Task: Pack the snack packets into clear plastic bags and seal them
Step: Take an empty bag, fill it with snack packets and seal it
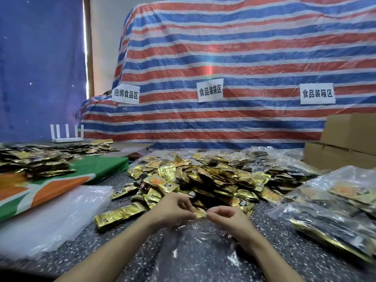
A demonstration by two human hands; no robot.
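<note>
Where the two hands meet over the near part of the dark speckled desk [91,251], a small gold foil snack packet [200,213] is pinched from both sides. Its left edge is held between the curled thumb and fingers of the left hand [175,208], and its right edge between the curled fingertips of the right hand [227,218]. A crumpled clear plastic bag [195,247] is spread on the desk directly beneath the hands and forearms; whether its film is also gripped cannot be told.

Just behind the hands, a broad heap of gold and black foil snack packets [213,176] is piled on the desk. A row of gold packets laid edge to edge [120,216] is seen just left of the left hand. Further left, a flat stack of empty clear plastic bags [50,216] is laid beside a green, orange and white cloth [97,165], near which a second heap of packets [34,161] is spread.

To the right, filled clear bags of packets [335,210] are stacked, and brown cardboard boxes [350,139] are set behind them. The background is covered by a red, white and blue striped tarpaulin [223,58] bearing three white paper labels [209,90]. A white router [67,137] and a blue curtain [40,68] are seen at the left.
</note>
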